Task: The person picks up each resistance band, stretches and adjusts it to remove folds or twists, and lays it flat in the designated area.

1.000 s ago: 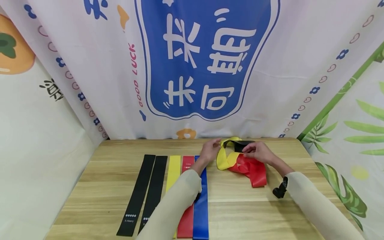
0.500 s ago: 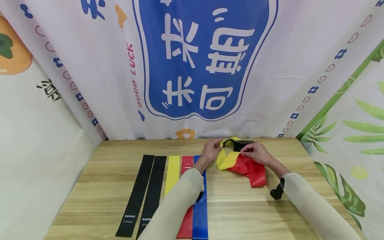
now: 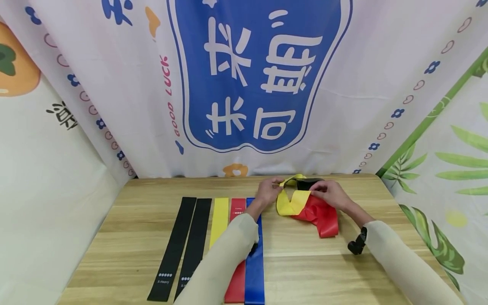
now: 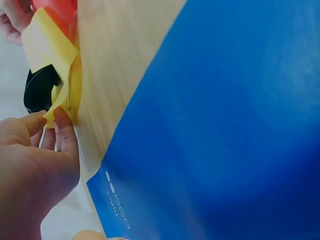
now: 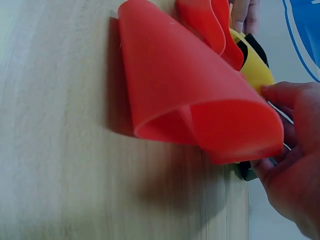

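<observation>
A loose yellow resistance band (image 3: 287, 208) lies in a tangle at the back right of the table. My left hand (image 3: 268, 191) pinches its left part between thumb and fingertips, clearest in the left wrist view. With thumb and finger, my right hand (image 3: 331, 195) pinches the yellow band's other side, which is lifted slightly. Under and beside it rests a crumpled red band (image 3: 323, 218), its folded loop (image 5: 185, 75) filling much of the right wrist view. Behind the yellow band a black band (image 3: 305, 185) curves, partly hidden by the right hand.
Left of the hands, flat bands lie side by side: two black bands (image 3: 173, 250) (image 3: 197, 233), a yellow strip (image 3: 219, 218), a red strip (image 3: 236, 281) and a blue strip (image 3: 254, 275) marked "Light" in the left wrist view. A printed curtain (image 3: 152, 163) hangs behind the wooden table (image 3: 305, 271).
My right hand has shifted its hold slightly right and drawn the yellow band's edge over the red one. The left hand stays almost in place at the yellow band.
</observation>
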